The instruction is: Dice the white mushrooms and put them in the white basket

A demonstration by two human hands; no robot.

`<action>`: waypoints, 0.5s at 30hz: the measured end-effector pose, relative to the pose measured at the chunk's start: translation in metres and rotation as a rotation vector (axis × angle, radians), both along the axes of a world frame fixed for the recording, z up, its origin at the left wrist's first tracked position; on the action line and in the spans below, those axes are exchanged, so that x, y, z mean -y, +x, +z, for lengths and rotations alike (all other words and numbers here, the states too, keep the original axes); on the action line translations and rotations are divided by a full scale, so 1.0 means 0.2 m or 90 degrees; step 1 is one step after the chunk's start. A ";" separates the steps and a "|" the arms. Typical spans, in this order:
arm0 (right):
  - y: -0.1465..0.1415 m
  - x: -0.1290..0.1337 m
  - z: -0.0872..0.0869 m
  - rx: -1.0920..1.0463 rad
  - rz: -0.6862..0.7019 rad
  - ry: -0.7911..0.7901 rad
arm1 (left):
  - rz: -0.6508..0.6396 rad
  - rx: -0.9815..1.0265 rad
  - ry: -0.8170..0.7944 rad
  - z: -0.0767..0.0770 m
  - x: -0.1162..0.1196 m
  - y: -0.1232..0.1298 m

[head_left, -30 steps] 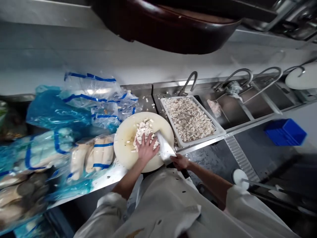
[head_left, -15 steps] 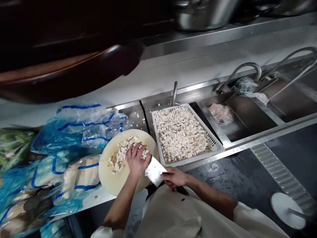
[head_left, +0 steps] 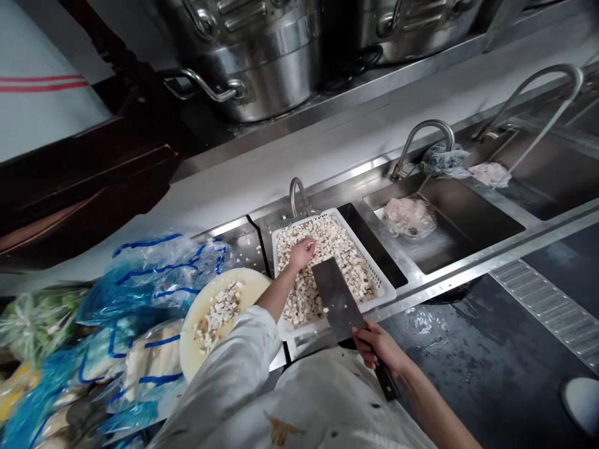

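My right hand (head_left: 380,345) grips the handle of a wide cleaver (head_left: 337,299), whose blade lies over the near part of a white perforated tray (head_left: 386,288). Pale diced pieces (head_left: 344,249) fill that tray. Above them is my left hand (head_left: 303,252), its fingers curled; whether it holds any pieces is too small to tell. A round cutting board (head_left: 191,346) to the left carries a smaller heap of diced pieces (head_left: 223,308), partly hidden by my left sleeve.
Plastic bags with blue strips (head_left: 154,274) crowd the left. Sinks (head_left: 472,215) with curved taps and a bagged item (head_left: 409,217) are on the right. A shelf (head_left: 374,81) with metal pots (head_left: 276,68) runs above the counter.
My left hand has moved from the board to over the tray. The cleaver has swung right, from the board's edge to over the tray. The view has shifted, showing more pots.
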State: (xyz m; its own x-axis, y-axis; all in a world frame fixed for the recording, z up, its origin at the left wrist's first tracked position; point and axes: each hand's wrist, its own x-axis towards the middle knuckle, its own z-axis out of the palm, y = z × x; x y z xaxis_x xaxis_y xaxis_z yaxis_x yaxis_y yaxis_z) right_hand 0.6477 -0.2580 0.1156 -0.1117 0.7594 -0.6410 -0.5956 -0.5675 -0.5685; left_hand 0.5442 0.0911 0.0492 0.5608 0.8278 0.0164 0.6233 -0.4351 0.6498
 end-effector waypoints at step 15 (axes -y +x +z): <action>-0.12 -0.38 0.01 0.328 -0.196 0.079 | -0.223 0.105 0.226 0.13 0.60 -0.02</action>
State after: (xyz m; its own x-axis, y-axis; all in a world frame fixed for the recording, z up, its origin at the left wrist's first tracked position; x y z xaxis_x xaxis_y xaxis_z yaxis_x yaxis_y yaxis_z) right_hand 0.6246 -0.1829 0.1172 0.4253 0.7801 -0.4589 -0.3522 -0.3244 -0.8779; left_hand 0.5402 -0.0293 0.0747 0.7696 0.5180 0.3734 0.3020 -0.8105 0.5019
